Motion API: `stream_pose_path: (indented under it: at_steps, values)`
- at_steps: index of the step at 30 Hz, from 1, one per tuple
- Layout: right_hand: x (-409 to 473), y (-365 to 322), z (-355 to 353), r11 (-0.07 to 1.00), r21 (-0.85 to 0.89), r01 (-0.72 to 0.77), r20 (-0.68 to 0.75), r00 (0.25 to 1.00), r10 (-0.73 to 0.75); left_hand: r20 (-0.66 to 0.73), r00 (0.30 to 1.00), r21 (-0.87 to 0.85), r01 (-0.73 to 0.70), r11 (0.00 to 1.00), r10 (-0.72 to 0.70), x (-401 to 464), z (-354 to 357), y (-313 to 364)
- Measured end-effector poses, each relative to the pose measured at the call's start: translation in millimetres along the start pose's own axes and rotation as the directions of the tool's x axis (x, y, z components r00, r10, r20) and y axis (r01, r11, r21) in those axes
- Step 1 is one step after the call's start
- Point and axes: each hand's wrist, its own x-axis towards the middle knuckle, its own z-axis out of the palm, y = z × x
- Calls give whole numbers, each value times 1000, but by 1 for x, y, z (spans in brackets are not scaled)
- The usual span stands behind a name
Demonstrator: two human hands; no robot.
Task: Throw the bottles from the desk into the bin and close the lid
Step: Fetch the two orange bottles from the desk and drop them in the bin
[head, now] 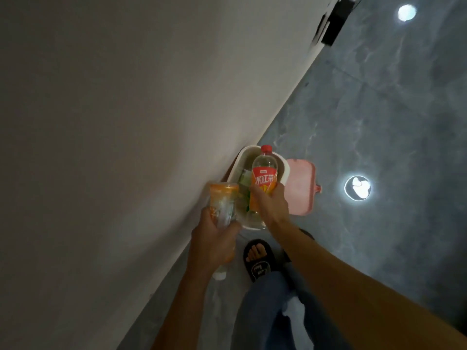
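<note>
A white bin [239, 161] stands on the floor against the wall, its pink lid [302, 188] swung open to the right. Something green lies inside it. My right hand [271, 202] grips a clear bottle with a red cap and an orange-red label [264, 176], held directly above the bin's opening. My left hand [214, 241] holds an orange-labelled bottle [222, 200] upside down, its white cap pointing toward me, just left of the bin's near rim.
A pale wall [126, 122] fills the left half. Grey marble floor [379, 109] spreads to the right with bright light reflections. My foot in a black sandal [257, 258] stands just before the bin. A dark object [336, 24] sits by the wall far off.
</note>
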Motion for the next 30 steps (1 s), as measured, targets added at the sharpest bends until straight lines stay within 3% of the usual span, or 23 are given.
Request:
stream_pose_path:
  at_steps: [11,17,19,21,22,23,25,27,30]
  values:
    - [107,63,49,990,81,-119,5,993,119,-76,968,38,-238,970,241,73,46,-30]
    - [109,58,45,985,18,-173,21,985,173,-88,961,80,-257,963,264,81,48,-23]
    - [98,50,34,994,-40,-101,42,994,102,-90,959,94,-259,961,268,80,46,-16]
    - [79,42,14,976,-190,106,87,992,-90,-81,962,107,-251,962,260,77,45,-6]
    - [70,39,0,908,-328,262,137,964,-229,-75,964,111,-245,963,254,76,46,-1]
    - [63,38,-16,770,-473,428,210,903,-374,-70,965,108,-244,964,252,75,47,5]
    - [61,41,-50,358,-682,638,393,732,-557,-47,967,109,-243,964,250,77,54,15]
    - [69,46,-78,73,-764,642,519,677,-521,-5,967,127,-250,960,253,84,65,24]
    - [86,55,-95,-151,-780,607,608,679,-412,45,958,202,-288,936,285,103,85,33]
